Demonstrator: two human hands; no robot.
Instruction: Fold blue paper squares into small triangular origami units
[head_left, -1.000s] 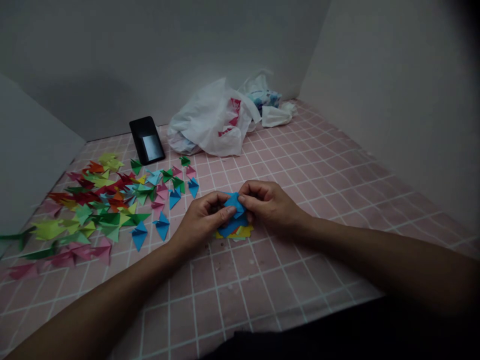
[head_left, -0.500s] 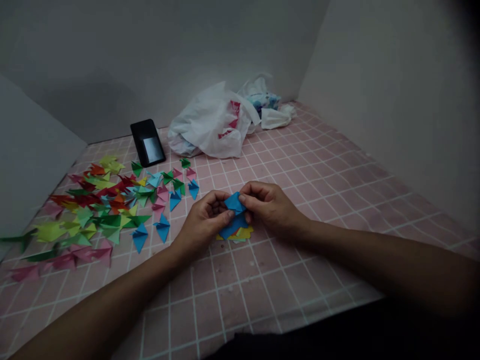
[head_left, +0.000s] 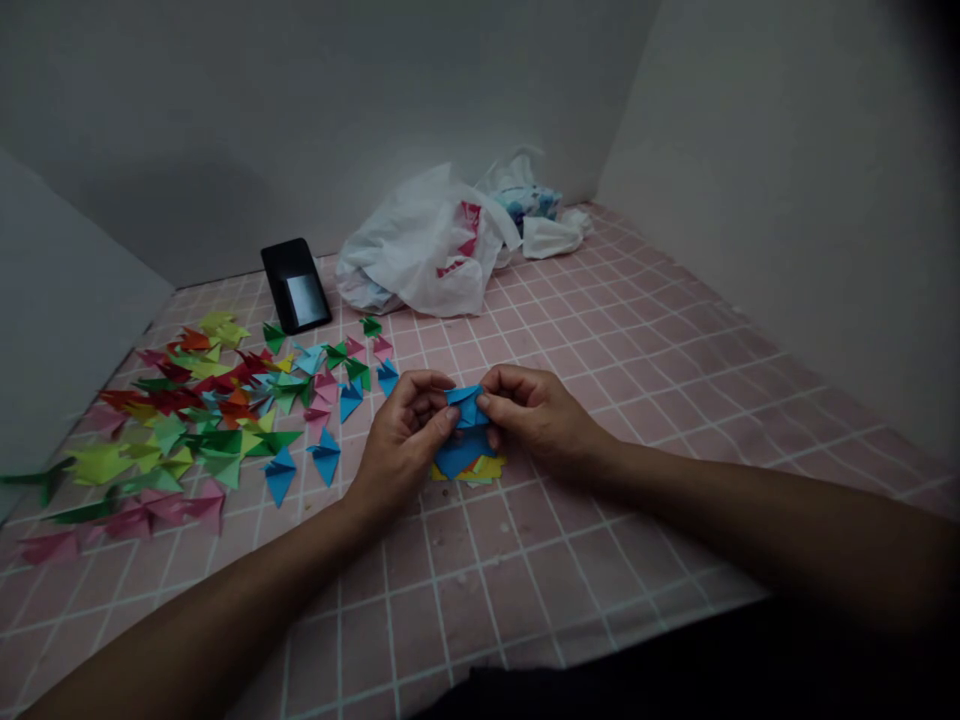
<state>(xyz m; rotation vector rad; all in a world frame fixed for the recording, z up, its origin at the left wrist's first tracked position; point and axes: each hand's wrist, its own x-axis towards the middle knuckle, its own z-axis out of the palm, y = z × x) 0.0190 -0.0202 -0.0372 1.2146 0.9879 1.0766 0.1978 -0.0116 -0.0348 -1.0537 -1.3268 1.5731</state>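
No words, numbers or signs can be read anywhere. The only print is a set of red marks on the crumpled white plastic carrier bag, and its folds and the dim, soft view leave them illegible. The black smartphone's glossy screen shows only a pale reflection.

Both bare forearms reach in from the lower frame edge: the left forearm from 7 o'clock, the right forearm from 4 o'clock. The left hand lies at 9 o'clock to the right hand, the two held just apart at mid-frame, wrists slightly bent. The left hand stands with its fingers curled and its thumb reaching toward 2 o'clock. The right hand shows its back, with its fingers curled toward 9 o'clock in a pinching grip.
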